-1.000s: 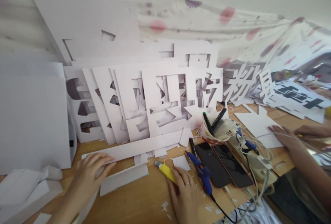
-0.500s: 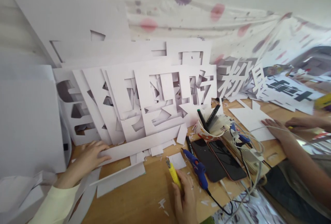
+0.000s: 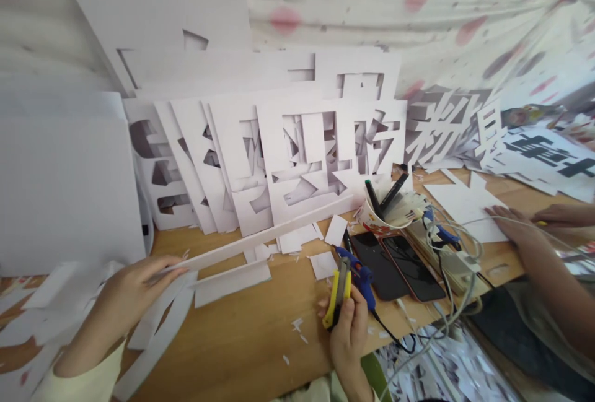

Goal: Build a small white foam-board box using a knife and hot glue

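Observation:
My left hand (image 3: pixel 146 287) pinches the near end of a long white foam-board strip (image 3: pixel 274 228), which slants away to the right across the table. In my right hand (image 3: pixel 351 321) is a yellow utility knife (image 3: pixel 338 293), its blade end pointing up and away from me. Just behind the knife lies a blue glue gun (image 3: pixel 360 275), partly hidden by it. A shorter white strip (image 3: pixel 232 284) and a small white piece (image 3: pixel 323 264) lie on the wooden table (image 3: pixel 242 340) between my hands. Curved white strips (image 3: pixel 162 343) rest beside my left forearm.
White boards with cut-out shapes (image 3: pixel 288 173) lean at the back. On the right are a paper cup (image 3: pixel 379 219) with markers, two phones (image 3: pixel 411 266), cables and a power strip (image 3: pixel 441 272). A co-worker's hands (image 3: pixel 515 222) work over a white sheet (image 3: pixel 469 204).
My left hand has taken hold of the long strip's end and drawn it toward me, tilting it off the table. My right hand has raised the knife and turned it upright.

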Available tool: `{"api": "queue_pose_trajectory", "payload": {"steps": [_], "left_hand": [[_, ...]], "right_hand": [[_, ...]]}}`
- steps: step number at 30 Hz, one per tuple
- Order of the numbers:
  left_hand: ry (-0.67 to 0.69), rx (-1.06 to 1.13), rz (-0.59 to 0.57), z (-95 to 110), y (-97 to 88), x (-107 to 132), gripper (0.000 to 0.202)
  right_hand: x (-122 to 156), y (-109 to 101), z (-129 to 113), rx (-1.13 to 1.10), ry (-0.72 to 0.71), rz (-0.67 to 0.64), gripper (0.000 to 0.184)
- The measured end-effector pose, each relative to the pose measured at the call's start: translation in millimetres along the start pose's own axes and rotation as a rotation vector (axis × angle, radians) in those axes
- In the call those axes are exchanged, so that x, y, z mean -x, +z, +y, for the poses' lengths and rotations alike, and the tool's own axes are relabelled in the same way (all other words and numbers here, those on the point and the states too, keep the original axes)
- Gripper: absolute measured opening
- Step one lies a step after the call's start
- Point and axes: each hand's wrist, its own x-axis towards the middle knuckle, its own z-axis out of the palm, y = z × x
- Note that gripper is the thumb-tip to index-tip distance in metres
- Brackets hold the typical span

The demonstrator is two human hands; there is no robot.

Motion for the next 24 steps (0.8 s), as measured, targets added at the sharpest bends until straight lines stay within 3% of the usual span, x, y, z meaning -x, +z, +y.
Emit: {"api": "queue_pose_trajectory", "payload": {"steps": [4, 9, 10, 13, 15, 19, 24], "left_hand": [[0.009, -0.084, -0.176, -7.0, -12.8, 32.5, 0.053], [-0.052, -0.151, -0.215, -61.2, -26.9, 84.6, 0.042], [-0.068, -0.163, -0.27, -72.8, -28.2, 94.0, 0.036], [-0.077, -0.16, -0.281, -91.8, -30.2, 114.0, 0.028], [-0.078, -0.133, -0.292, -88.9, -30.7, 118.7, 0.031], [-0.113, -0.156, -0.359, -67.9, -27.4, 116.1, 0.033], [-0.023, -0.228, -0.351, -39.8, 6.6, 108.2, 0.044]], "right_hand": [[10.6, -3.3, -32.2, -0.225, 0.172, -0.045, 0.041], [27.0, -18.4, -49.5, -0.198, 0.192, -0.113, 0.065], [30.1, -20.7, -49.5, -0.197, 0.185, -0.125, 0.063], [38.0, -24.6, -47.8, -0.193, 0.173, -0.213, 0.052], [41.5, -24.9, -47.1, -0.178, 0.179, -0.238, 0.05], [42.6, -23.3, -45.4, -0.166, 0.174, -0.279, 0.064], [39.7, -24.3, -31.6, -0.104, 0.14, -0.366, 0.068]]}}
